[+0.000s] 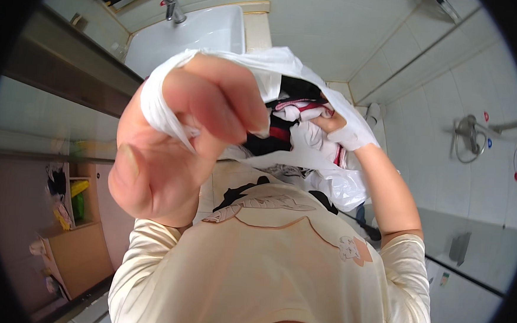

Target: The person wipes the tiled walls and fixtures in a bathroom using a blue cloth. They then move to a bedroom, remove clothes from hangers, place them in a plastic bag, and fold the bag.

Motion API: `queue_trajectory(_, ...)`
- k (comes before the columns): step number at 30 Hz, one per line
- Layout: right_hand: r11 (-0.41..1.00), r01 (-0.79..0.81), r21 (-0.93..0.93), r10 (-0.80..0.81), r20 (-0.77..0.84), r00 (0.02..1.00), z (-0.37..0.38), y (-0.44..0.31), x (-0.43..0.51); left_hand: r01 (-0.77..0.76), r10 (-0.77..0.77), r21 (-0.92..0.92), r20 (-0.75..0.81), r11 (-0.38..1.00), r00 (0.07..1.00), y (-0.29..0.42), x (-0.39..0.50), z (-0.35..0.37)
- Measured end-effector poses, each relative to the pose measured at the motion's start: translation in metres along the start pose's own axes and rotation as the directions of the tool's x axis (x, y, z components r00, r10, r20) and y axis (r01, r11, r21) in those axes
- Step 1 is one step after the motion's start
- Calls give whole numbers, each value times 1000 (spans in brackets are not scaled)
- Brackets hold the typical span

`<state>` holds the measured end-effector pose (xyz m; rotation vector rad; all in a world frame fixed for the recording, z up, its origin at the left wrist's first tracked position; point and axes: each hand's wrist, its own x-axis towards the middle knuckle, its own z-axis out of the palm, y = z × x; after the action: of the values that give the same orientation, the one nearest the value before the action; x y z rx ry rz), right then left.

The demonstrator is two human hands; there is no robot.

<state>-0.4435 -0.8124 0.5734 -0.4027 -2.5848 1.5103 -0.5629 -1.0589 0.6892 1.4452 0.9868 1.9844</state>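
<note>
A white plastic bag (pixel 287 61) full of clothes hangs in front of me. One of its handles is looped, twisted tight, around my left hand (pixel 189 126), which is raised close to the camera with its fingers curled. My right hand (pixel 330 123) reaches inside the bag among the clothes, and the bag's rim lies across its wrist. Its fingertips are partly hidden in the fabric. White garments with red edging (pixel 311 136) and black garments (pixel 266 143) fill the bag's mouth.
Beyond the bag is a white washbasin (pixel 213 30) with a chrome faucet (pixel 173 7). A shower mixer (pixel 469 132) is fixed to the tiled wall at right. At left, past a dark door frame (pixel 78 57), a wooden cabinet (pixel 77 257) holds colored items.
</note>
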Motion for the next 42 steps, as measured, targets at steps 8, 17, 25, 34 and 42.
queue_trajectory(8,968,199,-151,-166,204,965,-32,-9,95,45,10,161,-326,986,945,-24,5,-28)
queue_trajectory(17,954,283,-101,-200,491,848,-82,40,208,34,238,363,-675,931,699,-73,53,-32)
queue_trajectory(25,731,651,-204,-343,715,609,-44,50,254,225,246,415,-811,882,531,-81,65,-23)
queue_trajectory(34,821,505,-265,94,936,340,-85,-46,295,251,269,412,-849,876,454,-81,53,-27)
queue_trajectory(42,849,468,-244,100,945,310,-68,-64,318,217,202,342,-850,915,487,-89,40,-30)
